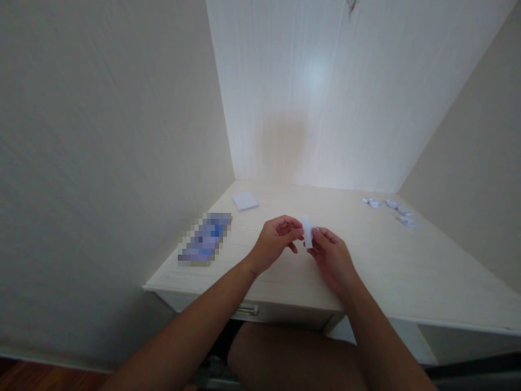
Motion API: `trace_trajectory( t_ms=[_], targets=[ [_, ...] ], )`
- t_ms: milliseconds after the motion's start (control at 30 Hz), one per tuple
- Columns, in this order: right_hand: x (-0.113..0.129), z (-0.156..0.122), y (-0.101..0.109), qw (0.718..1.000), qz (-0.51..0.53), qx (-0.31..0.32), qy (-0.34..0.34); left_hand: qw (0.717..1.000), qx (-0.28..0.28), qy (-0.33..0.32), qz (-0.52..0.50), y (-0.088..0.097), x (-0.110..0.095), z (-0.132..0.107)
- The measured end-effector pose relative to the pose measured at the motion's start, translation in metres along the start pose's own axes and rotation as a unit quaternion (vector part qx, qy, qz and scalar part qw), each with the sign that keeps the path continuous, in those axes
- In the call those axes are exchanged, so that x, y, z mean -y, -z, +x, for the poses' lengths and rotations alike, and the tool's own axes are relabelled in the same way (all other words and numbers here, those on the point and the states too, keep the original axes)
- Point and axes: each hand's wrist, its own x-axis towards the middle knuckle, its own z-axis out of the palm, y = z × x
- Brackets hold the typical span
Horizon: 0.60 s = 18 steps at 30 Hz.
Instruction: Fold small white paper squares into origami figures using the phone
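Observation:
A small white piece of paper (307, 232) is held between both hands just above the pale wooden desk (378, 271). My left hand (274, 241) pinches its left edge with thumb and fingers curled. My right hand (331, 258) grips its lower right side, fingers closed around it. Both hands hover over the middle of the desk, near its front edge.
A small stack of white paper squares (245, 201) lies at the back left of the desk. A flat blurred-out object (205, 239) rests along the left edge. Several small folded white paper pieces (391, 209) sit at the back right. Walls close in on three sides; a drawer handle (246, 309) shows below.

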Motion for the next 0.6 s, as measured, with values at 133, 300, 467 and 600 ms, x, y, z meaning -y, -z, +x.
trace_trajectory(
  t_ms=[133, 300, 467, 600],
  targets=[
    [0.0025, -0.003, -0.0017, 0.997, 0.062, 0.024, -0.025, 1.0, 0.023, 0.006, -0.011, 0.0001, 0.0005, -0.0005],
    [0.0015, -0.003, -0.0012, 0.995, 0.085, 0.034, -0.044, 1.0, 0.028, 0.006, -0.011, -0.0012, -0.0014, -0.0013],
    [-0.0002, -0.0018, 0.0012, 0.994, 0.087, 0.036, -0.049, 0.999, 0.03, 0.008, -0.01, -0.0011, -0.0016, -0.0016],
    [-0.0019, -0.0011, 0.0029, 0.994, 0.087, 0.039, -0.055, 1.0, 0.024, 0.013, -0.009, -0.0014, -0.0018, -0.0018]
  ],
)
